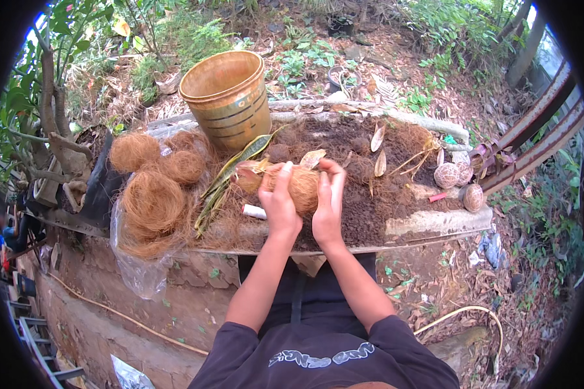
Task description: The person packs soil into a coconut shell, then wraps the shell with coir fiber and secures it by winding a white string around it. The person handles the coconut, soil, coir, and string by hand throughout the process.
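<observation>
Between my two hands is a rounded ball of brown coconut fibre. My left hand grips it from the left side, fingers bent around it. On its right side my right hand cups it with curved fingers. Just left of the ball lies another fibre bundle with a reddish-brown tip, partly hidden by my left hand. A white spool of thread rests close to my left wrist. Long yellow-edged leaves lie further left. Dark soil spreads over the table under and beside my hands.
A dirty yellow-brown bucket stands at the back. Several coconut-fibre clumps lie on a clear plastic bag at the left. Net-patterned balls and a small red tube are on the right. Rusty metal bars slant nearby.
</observation>
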### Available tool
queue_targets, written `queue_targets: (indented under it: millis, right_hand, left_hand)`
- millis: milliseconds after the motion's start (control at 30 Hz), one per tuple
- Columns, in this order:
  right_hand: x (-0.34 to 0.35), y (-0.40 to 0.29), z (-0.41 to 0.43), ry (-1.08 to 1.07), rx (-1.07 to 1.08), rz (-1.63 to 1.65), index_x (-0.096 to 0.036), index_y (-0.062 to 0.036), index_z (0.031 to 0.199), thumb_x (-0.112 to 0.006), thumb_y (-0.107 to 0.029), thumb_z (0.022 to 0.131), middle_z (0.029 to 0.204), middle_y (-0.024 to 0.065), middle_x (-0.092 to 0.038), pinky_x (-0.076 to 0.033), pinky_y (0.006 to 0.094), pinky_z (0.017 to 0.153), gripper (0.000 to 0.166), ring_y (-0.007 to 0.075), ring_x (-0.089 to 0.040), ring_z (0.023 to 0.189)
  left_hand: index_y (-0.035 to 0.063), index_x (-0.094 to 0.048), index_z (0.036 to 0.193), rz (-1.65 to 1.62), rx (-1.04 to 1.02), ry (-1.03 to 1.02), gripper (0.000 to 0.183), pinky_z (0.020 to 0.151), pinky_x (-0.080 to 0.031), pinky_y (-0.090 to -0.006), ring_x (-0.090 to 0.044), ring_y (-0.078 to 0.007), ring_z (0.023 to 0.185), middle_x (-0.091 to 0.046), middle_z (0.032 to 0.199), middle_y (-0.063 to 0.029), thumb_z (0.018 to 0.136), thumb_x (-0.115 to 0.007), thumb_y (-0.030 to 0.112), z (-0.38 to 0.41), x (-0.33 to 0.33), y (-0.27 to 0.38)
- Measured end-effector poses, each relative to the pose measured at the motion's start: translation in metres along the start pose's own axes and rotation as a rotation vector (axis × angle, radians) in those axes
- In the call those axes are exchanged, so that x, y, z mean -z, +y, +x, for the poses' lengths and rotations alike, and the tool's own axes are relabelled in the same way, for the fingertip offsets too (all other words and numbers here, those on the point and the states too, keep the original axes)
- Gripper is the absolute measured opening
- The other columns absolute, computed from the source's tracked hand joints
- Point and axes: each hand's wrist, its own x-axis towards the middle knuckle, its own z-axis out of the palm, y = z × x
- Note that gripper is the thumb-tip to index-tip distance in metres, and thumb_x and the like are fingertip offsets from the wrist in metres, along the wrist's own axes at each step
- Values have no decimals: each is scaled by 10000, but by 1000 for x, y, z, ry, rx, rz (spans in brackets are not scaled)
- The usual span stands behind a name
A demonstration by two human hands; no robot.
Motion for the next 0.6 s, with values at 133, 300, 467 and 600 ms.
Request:
queue_targets:
  millis: [133, 300, 467, 600]
  right_hand:
    - [2, -11, 5, -6, 424, -276, -592, 22, 1030, -470, -190, 972, 1117, 149, -564, -411, 382, 934, 251, 250, -535, 1069]
    - [1, 5, 10, 163, -176, 220, -623, 7, 935, -507, -152, 981, 971, 66, -633, -479, 268, 742, 202, 140, -607, 852]
    - [-1, -8, 11, 151, -547, 661, -530, -52, 1097, -442, -208, 1017, 1044, 62, -584, -501, 269, 757, 196, 106, -593, 900]
    - [2, -4, 8, 68, -345, 383, -519, -42, 1145, -398, -248, 1026, 1115, 71, -561, -459, 307, 878, 267, 151, -560, 1031]
  left_hand:
    - [22, -582, 1162, 167, -33, -49, 270, 848, -482, -280, -586, -136, 963, -599, 1051, -51, 983, -485, 200, -13, -11, 0]
    - [-12, -649, 1090, 629, -442, -333, 345, 930, -444, -323, -580, -185, 1036, -637, 1124, -95, 1008, -451, 258, -8, -7, 1]
    - [-45, -651, 1054, 664, -420, -474, 232, 964, -443, -331, -612, -202, 1086, -666, 1133, -128, 947, -535, 125, 2, 12, -3]
    - [20, -640, 993, 378, -234, -234, 229, 989, -416, -372, -589, -213, 1052, -656, 1021, -105, 955, -479, 179, -2, 6, -6]
